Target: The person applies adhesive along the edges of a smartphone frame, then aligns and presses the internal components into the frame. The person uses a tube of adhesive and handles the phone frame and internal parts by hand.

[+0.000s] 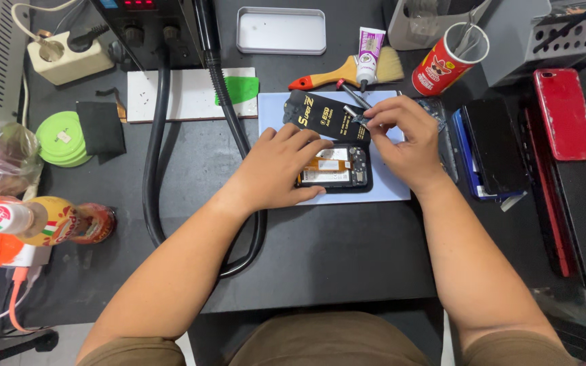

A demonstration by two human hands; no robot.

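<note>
Opened phone (336,168), its back off and innards showing, lies on the pale blue mat (388,184) near the surface's middle. My left hand (281,169) lies flat and open on its left end, pinning it. My right hand (401,135) pinches a small metal tool (353,111) just above it. A black packet (320,115), paintbrush (347,71) and glue tube (369,54) crowd the mat's far edge; a thick black hose (228,108) runs beside my left wrist.

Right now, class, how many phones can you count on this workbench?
3, perhaps more. An opened phone lies under the left hand; a red phone sits far right; a black phone rests on a blue stack. Others may be hidden in that stack.
</note>
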